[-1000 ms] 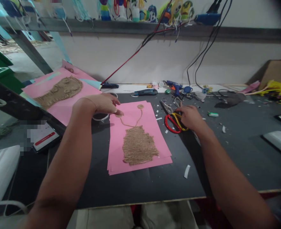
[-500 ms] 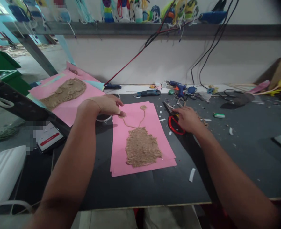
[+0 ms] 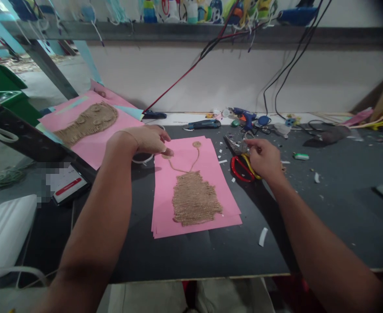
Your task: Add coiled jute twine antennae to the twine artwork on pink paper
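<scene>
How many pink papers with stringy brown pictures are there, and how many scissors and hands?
Pink papers with jute pictures: 2, one in front and one at the back left
Scissors: 1
Hands: 2, left hand and right hand
Total: 5

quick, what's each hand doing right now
Left hand: fingertips pressing a small jute coil onto the pink paper.
Right hand: over the scissors, fingers curled; any grip cannot be told.
</scene>
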Motion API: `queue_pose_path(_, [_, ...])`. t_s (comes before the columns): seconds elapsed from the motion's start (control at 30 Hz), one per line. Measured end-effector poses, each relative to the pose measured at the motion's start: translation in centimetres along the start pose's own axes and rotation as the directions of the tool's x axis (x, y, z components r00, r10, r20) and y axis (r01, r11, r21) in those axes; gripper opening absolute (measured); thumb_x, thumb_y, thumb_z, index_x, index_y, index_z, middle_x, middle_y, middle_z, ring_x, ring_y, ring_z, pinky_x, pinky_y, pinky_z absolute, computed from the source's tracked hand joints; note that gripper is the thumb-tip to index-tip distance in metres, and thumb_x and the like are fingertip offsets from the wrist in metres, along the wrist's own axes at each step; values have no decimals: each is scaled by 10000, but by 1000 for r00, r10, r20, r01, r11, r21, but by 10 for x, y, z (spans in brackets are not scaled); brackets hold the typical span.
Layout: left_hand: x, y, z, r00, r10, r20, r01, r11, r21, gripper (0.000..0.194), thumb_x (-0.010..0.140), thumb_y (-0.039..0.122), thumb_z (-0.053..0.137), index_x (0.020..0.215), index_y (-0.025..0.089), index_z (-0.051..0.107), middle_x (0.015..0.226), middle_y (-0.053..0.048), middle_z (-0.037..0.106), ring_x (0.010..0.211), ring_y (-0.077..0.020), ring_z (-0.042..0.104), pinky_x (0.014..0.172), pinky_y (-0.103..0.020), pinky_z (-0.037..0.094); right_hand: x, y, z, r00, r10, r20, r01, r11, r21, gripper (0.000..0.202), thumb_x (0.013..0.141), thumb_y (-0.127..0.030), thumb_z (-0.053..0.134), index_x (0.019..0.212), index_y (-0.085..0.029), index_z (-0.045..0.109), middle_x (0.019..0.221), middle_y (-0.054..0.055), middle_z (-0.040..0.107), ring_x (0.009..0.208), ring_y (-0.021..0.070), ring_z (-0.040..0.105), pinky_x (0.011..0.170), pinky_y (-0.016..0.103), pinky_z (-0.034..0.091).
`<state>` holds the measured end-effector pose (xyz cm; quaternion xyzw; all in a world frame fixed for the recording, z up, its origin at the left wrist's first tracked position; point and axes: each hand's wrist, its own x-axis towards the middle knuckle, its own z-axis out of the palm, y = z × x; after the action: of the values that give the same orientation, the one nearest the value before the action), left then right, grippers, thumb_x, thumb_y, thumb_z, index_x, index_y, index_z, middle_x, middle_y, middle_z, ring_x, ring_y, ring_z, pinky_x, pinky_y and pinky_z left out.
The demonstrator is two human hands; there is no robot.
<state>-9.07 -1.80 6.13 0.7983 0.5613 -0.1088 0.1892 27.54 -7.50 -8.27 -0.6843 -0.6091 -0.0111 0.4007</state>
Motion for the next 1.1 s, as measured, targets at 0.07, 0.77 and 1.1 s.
queue_pose_path(0.07, [1,0,0,1000,4,8,-4,1000,-1,822,728,656,745,1462,301,636,1459,-80,670,1248,-333,638,1059,-403,487,0,0,1,997,71,-19,-69,994,89,365,845,-165,500,1063,-181,792,1044,134,791,955,279,751,906,448,596])
queue_pose_path(0.77, [3,45,10,871,475,-124,-481,877,-18,569,830,521,711,1336,261,717,1559,-61,575,1355,-296,567,1121,-365,446,-34,-86,-15,847,-519,-110,531,829,175,497,992,-141,483,1451,-290,603,1419,123,612,1350,298,587,1138,536,511])
queue_pose_path(1.1, [8,67,28,694,695,-188,-719,680,-143,365,863,356,777,1195,204,757,1428,-79,680,1361,-257,587,1194,-376,425,-44,-94,-4,805,-593,3,569,774,278,495,996,-118,474,1455,-256,598,1442,141,622,1344,300,604,1119,550,535])
